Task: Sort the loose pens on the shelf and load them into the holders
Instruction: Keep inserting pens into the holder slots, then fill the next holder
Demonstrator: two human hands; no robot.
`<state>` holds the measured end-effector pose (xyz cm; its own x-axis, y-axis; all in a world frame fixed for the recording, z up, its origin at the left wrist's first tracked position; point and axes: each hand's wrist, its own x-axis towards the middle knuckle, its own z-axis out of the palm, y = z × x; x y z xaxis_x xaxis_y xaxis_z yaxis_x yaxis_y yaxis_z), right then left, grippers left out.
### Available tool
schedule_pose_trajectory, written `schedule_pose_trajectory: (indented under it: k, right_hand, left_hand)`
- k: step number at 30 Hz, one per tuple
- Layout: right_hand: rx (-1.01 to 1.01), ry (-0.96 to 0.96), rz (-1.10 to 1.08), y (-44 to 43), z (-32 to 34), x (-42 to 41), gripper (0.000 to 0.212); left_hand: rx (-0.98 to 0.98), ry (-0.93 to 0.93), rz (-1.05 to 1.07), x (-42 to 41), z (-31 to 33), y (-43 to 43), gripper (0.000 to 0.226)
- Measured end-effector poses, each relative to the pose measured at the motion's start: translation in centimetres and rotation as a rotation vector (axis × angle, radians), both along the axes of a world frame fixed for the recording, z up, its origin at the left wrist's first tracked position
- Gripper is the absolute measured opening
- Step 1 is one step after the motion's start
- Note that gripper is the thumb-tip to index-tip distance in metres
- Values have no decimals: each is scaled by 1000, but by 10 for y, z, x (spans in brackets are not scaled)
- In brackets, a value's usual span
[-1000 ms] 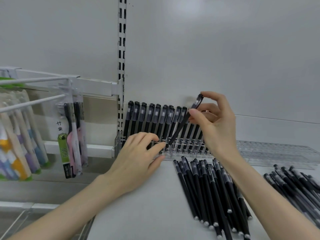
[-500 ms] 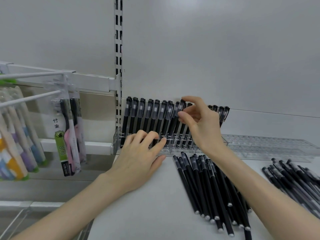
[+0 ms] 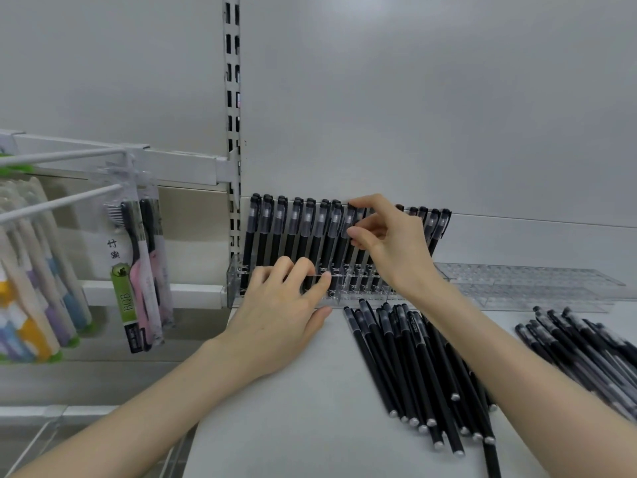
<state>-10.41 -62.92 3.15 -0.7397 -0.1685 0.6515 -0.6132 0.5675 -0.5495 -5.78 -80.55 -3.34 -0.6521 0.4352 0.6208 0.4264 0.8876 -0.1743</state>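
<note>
- The white shelf (image 3: 275, 426) fills the lower half of the frame, with a grey back wall behind it.
- One heap of loose black pens (image 3: 413, 367) lies in the lower middle, tips toward the camera; a second heap (image 3: 586, 346) lies at the right edge, apart from the first.
- A clear holder (image 3: 234, 281) stands in the middle against the wall, and a row of black pens stands leaning in it.
- Empty clear holders (image 3: 517, 281) lie to its right.
- Packed toothbrushes (image 3: 138, 270) hang on hooks at the left.
- The left hand (image 3: 279, 315) rests on the front edge of the filled holder, fingers lightly bent and close together, gripping nothing.
- The right hand (image 3: 389, 246) is over the row, and its thumb and index finger pinch the cap of one pen (image 3: 341, 250) that stands in the holder.
</note>
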Motion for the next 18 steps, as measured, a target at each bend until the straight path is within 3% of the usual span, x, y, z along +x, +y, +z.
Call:
schedule_pose_trajectory:
  k: [8, 18]
  right_hand:
    - [96, 37, -39, 8, 1, 10, 34]
    - [230, -47, 52, 60, -8, 40, 11]
  left_hand:
    - [-19, -67, 24, 8, 12, 5, 47]
    - [256, -412, 102, 51, 23, 57, 35]
